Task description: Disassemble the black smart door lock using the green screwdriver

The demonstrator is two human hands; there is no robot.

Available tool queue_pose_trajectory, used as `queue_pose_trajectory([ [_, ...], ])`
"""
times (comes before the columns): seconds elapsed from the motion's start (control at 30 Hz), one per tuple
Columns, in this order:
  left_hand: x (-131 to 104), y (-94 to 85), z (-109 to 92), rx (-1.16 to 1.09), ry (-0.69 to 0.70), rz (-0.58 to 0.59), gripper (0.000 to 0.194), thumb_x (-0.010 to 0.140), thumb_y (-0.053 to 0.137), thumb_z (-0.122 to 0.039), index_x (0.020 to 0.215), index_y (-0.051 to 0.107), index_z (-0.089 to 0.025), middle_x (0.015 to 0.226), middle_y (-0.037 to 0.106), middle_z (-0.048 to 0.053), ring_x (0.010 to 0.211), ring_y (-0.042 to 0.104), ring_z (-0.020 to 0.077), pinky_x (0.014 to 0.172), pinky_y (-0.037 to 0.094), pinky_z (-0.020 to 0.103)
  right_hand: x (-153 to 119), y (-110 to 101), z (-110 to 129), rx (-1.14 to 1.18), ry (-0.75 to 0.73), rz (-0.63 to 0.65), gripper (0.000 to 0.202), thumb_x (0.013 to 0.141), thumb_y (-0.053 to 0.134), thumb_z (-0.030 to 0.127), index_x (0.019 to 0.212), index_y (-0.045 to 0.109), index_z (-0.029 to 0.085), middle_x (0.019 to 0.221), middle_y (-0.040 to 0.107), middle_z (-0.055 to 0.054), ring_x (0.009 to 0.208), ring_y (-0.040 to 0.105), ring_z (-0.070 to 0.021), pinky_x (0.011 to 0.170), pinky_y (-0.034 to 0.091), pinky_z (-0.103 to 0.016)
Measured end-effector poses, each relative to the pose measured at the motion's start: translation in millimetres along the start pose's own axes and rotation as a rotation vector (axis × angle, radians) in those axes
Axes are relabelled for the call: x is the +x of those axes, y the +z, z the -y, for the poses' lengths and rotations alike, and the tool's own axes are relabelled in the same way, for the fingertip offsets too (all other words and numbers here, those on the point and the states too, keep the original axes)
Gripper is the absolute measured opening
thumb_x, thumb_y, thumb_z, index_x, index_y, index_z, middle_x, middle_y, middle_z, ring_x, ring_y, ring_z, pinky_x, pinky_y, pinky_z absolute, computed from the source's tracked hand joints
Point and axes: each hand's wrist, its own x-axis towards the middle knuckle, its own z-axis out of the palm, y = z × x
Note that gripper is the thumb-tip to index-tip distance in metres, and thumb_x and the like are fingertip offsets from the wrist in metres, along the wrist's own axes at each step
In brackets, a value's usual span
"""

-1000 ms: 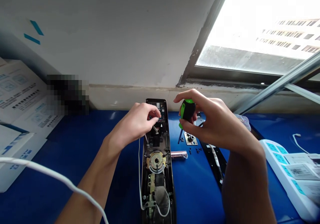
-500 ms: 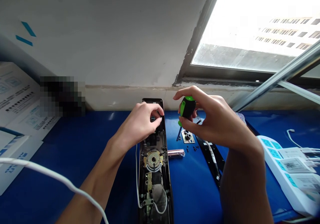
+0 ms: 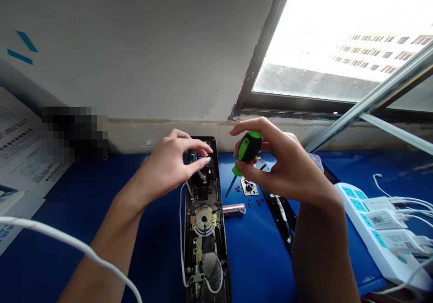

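A long black door lock housing [image 3: 203, 199], its inside uncovered, lies lengthwise before me, with a circuit board at its far end and a round metal disc [image 3: 204, 219] near its middle. Over the far end is my left hand [image 3: 169, 163], thumb and forefinger nearly together in a pinch; what sits between the tips, if anything, is too small to make out. My right hand [image 3: 274, 163] grips a green and black screwdriver [image 3: 249, 150] by its handle. The screwdriver's shaft slants down and left, its tip just right of the housing's edge.
Right of the housing lie a small square plate with a black knob [image 3: 249, 186], several loose black screws [image 3: 260, 202], a shiny pinkish bar [image 3: 234, 209] and a long black panel [image 3: 279, 213]. A white power strip [image 3: 363, 231] with plugs stands far right. A white cable [image 3: 67, 240] crosses at left.
My left hand has shifted left, showing more of the circuit board. The screwdriver in my right hand has tilted, its tip swinging left towards the housing. The whole view has turned slightly.
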Motion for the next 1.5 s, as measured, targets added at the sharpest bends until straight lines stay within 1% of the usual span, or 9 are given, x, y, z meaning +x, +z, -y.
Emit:
queue_pose_trajectory([
  [0.17,-5.3,-16.6,11.0,0.036,-0.026,-0.007,0.022,0.089,0.071,-0.043,0.107,0.08,-0.033,0.107,0.074,0.001,0.104,0.066,0.025,0.096,0.05,0.039,-1.3,1.4,6.7,0.124,0.008,-0.094,0.055,0.08,0.067,0.006,0.13,0.055,0.025,0.088,0.067,0.003,0.078,0.064,-0.0143,0.075,0.055,-0.032],
  [0.43,-0.5,19.2,4.2,0.013,0.097,0.132,0.022,0.087,0.072,-0.03,0.109,0.078,-0.029,0.111,0.067,0.007,0.107,0.064,0.0248,0.093,0.055,0.039,-1.5,2.1,8.1,0.073,0.02,-0.113,0.056,0.078,0.067,0.006,0.129,0.057,0.025,0.088,0.069,0.003,0.077,0.064,-0.0145,0.074,0.055,-0.034],
  [0.53,1.1,28.6,5.4,0.013,0.116,0.12,0.02,0.089,0.069,-0.023,0.106,0.079,-0.028,0.111,0.065,0.008,0.109,0.063,0.0242,0.089,0.057,0.037,-1.7,2.2,7.8,0.068,0.023,-0.108,0.057,0.078,0.067,0.005,0.13,0.057,0.026,0.088,0.069,0.003,0.077,0.064,-0.0145,0.073,0.055,-0.033],
  [0.67,1.2,32.3,7.7,0.004,0.145,0.107,0.019,0.088,0.07,-0.022,0.104,0.079,-0.027,0.109,0.065,0.008,0.109,0.063,0.0242,0.089,0.057,0.038,-2.4,2.4,7.1,0.057,0.018,-0.096,0.057,0.078,0.067,0.006,0.13,0.057,0.026,0.089,0.069,0.003,0.078,0.065,-0.0147,0.075,0.055,-0.034],
  [0.83,0.7,35.8,2.6,-0.052,0.137,0.107,0.019,0.089,0.068,-0.018,0.102,0.079,-0.027,0.11,0.065,0.006,0.093,0.066,0.0186,0.085,0.058,0.035,-2.3,2.3,7.3,0.038,0.018,-0.098,0.056,0.08,0.067,0.007,0.131,0.056,0.025,0.089,0.069,0.002,0.079,0.065,-0.0151,0.078,0.055,-0.035],
  [1.0,2.3,37.7,4.1,-0.116,0.149,0.095,0.011,0.088,0.071,-0.019,0.093,0.078,-0.026,0.107,0.071,0.005,0.111,0.064,0.0226,0.09,0.057,0.034,-1.7,1.7,6.5,0.01,0.008,-0.097,0.055,0.08,0.067,0.008,0.131,0.056,0.025,0.09,0.07,0.002,0.079,0.065,-0.0147,0.081,0.056,-0.035],
  [1.1,1.7,36.5,8.5,-0.084,0.133,0.125,0.008,0.089,0.071,-0.022,0.092,0.077,-0.025,0.113,0.069,0.007,0.126,0.059,0.0264,0.096,0.056,0.038,-1.1,1.9,5.5,0.012,0.001,-0.09,0.056,0.079,0.067,0.007,0.131,0.056,0.025,0.091,0.07,0.002,0.08,0.066,-0.0148,0.081,0.056,-0.035],
  [1.3,-1.3,24.1,2.7,-0.082,0.148,0.183,0.021,0.088,0.071,-0.028,0.108,0.076,-0.026,0.129,0.065,0.008,0.133,0.057,0.0271,0.102,0.055,0.037,-1.2,2.9,6.3,0.024,0.003,-0.088,0.054,0.081,0.069,0.012,0.132,0.056,0.026,0.089,0.07,0.002,0.079,0.066,-0.0163,0.078,0.056,-0.037],
  [1.5,-1.1,-2.0,7.2,-0.017,0.092,-0.022,0.018,0.094,0.065,-0.034,0.105,0.076,-0.025,0.119,0.073,0.005,0.117,0.065,0.0239,0.104,0.051,0.037,-2.5,0.4,14.1,0.2,0.041,-0.274,0.057,0.078,0.072,0.009,0.129,0.057,0.028,0.088,0.068,0.0,0.078,0.066,-0.0188,0.067,0.055,-0.036],
])
